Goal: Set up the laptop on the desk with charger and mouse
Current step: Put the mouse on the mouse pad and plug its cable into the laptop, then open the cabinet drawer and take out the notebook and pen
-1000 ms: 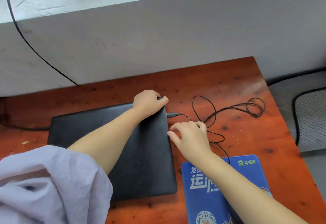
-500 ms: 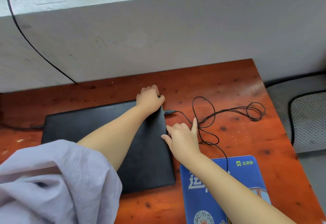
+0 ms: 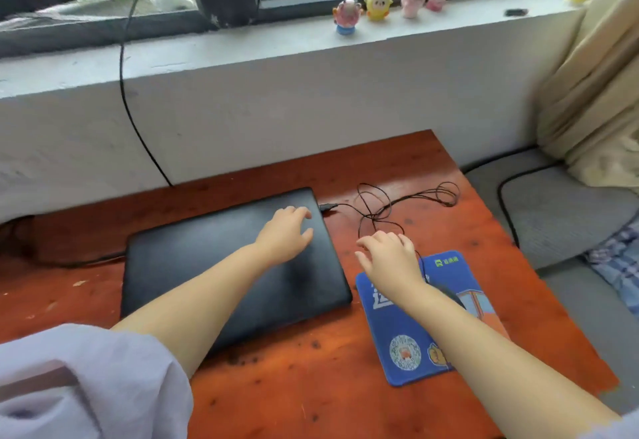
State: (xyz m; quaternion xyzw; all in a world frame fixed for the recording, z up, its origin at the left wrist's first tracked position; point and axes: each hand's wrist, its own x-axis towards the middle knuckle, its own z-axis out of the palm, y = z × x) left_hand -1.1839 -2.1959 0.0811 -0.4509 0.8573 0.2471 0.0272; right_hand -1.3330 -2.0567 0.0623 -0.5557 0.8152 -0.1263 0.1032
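Both hands have let go since half a second ago: the left hand (image 3: 287,236), which was cupped over the far right corner of the closed laptop (image 3: 221,265), now lies flat on the lid with its fingers spread and gripping nothing, and the right hand (image 3: 389,255) has drawn back from the laptop's right edge to hover, fingers apart and empty, above the top of the blue mouse pad (image 3: 408,335); the camera has also tilted up, bringing the window into view. From this one head view, the laptop sits shut on the red wooden desk (image 3: 311,397), near its back edge, with the mouse plug (image 3: 327,206) seated in its right side and the thin mouse cable (image 3: 397,203) lying in loose loops just behind the right hand. The mouse (image 3: 449,295) is mostly hidden under the right forearm, resting on the pad. I judge the main risk to be that tangle: a finger caught in a loop as the hand moves would tug the plug out or drag the mouse off the pad. Lifting the lid may also go badly if the left palm presses down on it. A dark lead (image 3: 83,260) meets the laptop's left edge, probably the charger, though its plug is not clear. Another black cable (image 3: 126,92) hangs down the wall from the windowsill (image 3: 242,58), where small toy figures (image 3: 377,4) stand well clear. A curtain (image 3: 594,99) and grey cushion (image 3: 560,217) crowd the desk's right side.
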